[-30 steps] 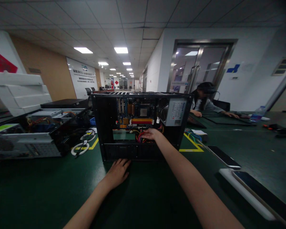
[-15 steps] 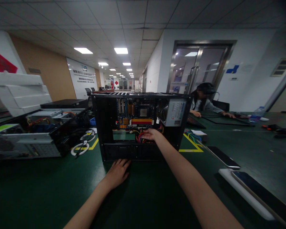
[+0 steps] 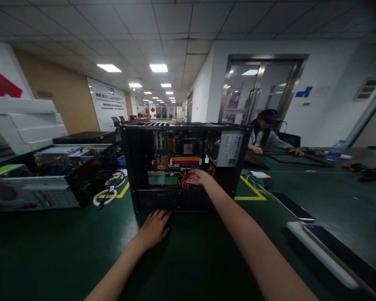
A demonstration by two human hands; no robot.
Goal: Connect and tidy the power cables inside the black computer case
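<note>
Computer case (image 3: pixel 163 201), black and open on its near side, stands upright at the centre of the worktop (image 3: pixel 65 246). Motherboard (image 3: pixel 192 137) occupies the upper middle of the interior; a red and yellow row of slots (image 3: pixel 186 160) runs along its lower part. Power supply (image 3: pixel 230 148), with a label on its near face, is located at the upper right of the interior, directly right of a fan (image 3: pixel 214 146).

Right hand (image 3: pixel 196 178) reaches through the open side and touches the cable bundle (image 3: pixel 182 181) below the slots. Its fingers lie together against the multicoloured wires; whether the grip is closed around them cannot be told. Left hand (image 3: pixel 155 228) rests palm down on the worktop at the near lower edge of the case, left of centre. Its grip is empty, with the fingers slightly apart.

To the left, a second open case (image 3: pixel 34 188) lies on the worktop. A white cable coil (image 3: pixel 95 201) lies between the two cases. To the right, a phone (image 3: pixel 292 205) lies on the worktop; nearer, a dark-screened device (image 3: pixel 344 255) rests beside a white slab (image 3: pixel 319 255). At the far right, a co-worker (image 3: pixel 266 134) sits near a bottle (image 3: pixel 336 151).
</note>
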